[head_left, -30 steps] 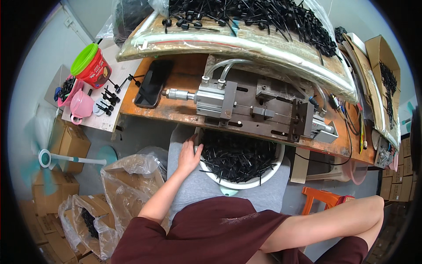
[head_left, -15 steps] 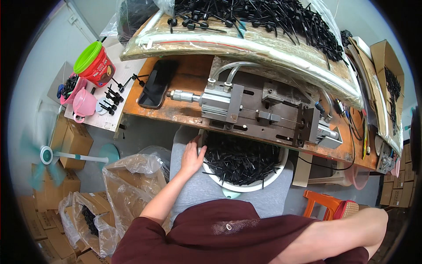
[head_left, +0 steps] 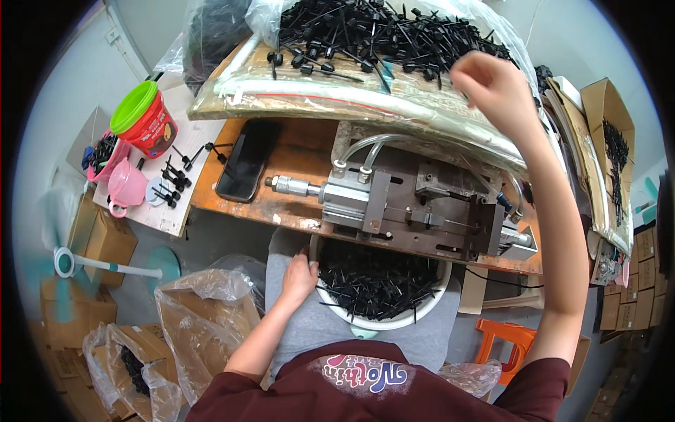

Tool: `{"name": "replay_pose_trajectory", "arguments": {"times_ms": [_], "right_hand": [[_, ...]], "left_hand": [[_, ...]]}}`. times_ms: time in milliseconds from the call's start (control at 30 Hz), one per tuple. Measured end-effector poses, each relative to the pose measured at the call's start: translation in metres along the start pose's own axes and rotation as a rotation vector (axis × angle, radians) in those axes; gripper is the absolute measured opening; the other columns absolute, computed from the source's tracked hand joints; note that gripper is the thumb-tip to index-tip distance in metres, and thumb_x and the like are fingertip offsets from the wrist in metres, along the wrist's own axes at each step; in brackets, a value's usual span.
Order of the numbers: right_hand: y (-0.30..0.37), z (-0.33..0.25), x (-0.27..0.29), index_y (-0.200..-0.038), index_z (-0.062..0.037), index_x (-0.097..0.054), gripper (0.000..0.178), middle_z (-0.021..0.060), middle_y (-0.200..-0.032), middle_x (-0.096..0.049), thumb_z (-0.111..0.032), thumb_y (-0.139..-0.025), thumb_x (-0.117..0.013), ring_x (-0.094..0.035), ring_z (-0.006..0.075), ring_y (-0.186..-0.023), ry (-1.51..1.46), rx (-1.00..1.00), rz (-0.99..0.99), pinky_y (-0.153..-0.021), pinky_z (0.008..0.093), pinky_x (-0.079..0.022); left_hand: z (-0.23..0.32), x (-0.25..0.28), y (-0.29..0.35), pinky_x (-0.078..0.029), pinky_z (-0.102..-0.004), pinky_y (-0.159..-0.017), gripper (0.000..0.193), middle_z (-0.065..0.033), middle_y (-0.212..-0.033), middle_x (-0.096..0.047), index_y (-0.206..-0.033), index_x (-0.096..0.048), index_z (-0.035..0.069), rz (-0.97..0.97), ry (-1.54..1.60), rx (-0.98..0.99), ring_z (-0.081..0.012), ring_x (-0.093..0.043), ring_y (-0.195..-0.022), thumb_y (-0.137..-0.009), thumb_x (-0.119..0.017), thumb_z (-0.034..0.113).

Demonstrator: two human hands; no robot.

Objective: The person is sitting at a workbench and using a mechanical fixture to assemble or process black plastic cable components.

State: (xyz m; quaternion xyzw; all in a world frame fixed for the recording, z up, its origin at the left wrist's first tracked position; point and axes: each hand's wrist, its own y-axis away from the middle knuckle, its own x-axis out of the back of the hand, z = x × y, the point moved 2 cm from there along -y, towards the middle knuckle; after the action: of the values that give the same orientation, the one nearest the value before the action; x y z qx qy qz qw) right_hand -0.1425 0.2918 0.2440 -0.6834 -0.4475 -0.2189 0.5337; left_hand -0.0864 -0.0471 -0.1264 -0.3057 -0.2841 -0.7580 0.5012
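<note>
A round white basket (head_left: 380, 324) full of thin black plastic parts (head_left: 376, 281) rests on my lap. My left hand (head_left: 300, 280) grips its left rim, and some of the fingers are hidden there. My right arm reaches up over the bench. Above the right part of a heap of black stemmed pieces with knob-like ends (head_left: 365, 39), my right hand (head_left: 489, 88) hangs with curled fingers. Whatever those fingers hold, if anything, cannot be made out. The heap lies on a plastic-wrapped board (head_left: 295, 102). Between basket and board stands a metal fixture with air cylinders (head_left: 348, 204).
A black phone (head_left: 247, 160) lies left of the fixture. Beyond it are a red tub with a green rim (head_left: 151, 130), a pink cup (head_left: 128, 184) and several black pieces. A fan (head_left: 65, 261) and plastic-lined cartons (head_left: 204, 309) stand lower left; an orange stool (head_left: 510, 337) is at right.
My right arm has swung up from the lower right, and its hand now appears above the heap. My left hand stays at the basket's rim. The view has shifted slightly.
</note>
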Motion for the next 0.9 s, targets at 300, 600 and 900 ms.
{"name": "replay_pose_trajectory", "arguments": {"times_ms": [300, 600, 900], "right_hand": [[-0.114, 0.024, -0.085, -0.097, -0.001, -0.073, 0.069, 0.0157, -0.1, -0.072, -0.064, -0.069, -0.073, -0.07, 0.0294, -0.093, 0.553, -0.339, -0.022, -0.079, 0.0439, -0.055], [-0.12, 0.069, -0.075, -0.088, 0.0022, -0.07, 0.044, 0.0144, -0.08, -0.07, -0.033, -0.063, -0.077, -0.068, 0.0239, -0.074, 0.309, -0.191, -0.121, -0.073, 0.0348, -0.055], [-0.079, 0.053, -0.032, -0.073, 0.0028, -0.054, 0.029, 0.0083, -0.063, -0.051, -0.021, -0.071, -0.07, -0.048, 0.0205, -0.061, 0.395, 0.026, -0.35, -0.061, 0.038, -0.043]], "left_hand": [[0.031, 0.032, 0.045, -0.038, -0.0456, -0.106, 0.059, -0.0242, -0.139, -0.041, -0.141, -0.044, 0.001, 0.238, 0.05, -0.246, -0.0425, -0.042, -0.127, -0.087, -0.067, 0.011], [0.08, 0.076, 0.07, -0.054, -0.0328, -0.082, 0.051, -0.0186, -0.125, -0.059, -0.134, -0.05, -0.003, 0.136, 0.434, -0.425, -0.0255, -0.067, -0.096, -0.085, -0.064, -0.005], [0.143, 0.104, 0.067, -0.056, -0.0329, -0.076, 0.051, -0.0215, -0.118, -0.066, -0.129, -0.051, -0.002, 0.127, 0.403, -0.856, -0.0251, -0.071, -0.084, -0.08, -0.066, -0.007]]}}
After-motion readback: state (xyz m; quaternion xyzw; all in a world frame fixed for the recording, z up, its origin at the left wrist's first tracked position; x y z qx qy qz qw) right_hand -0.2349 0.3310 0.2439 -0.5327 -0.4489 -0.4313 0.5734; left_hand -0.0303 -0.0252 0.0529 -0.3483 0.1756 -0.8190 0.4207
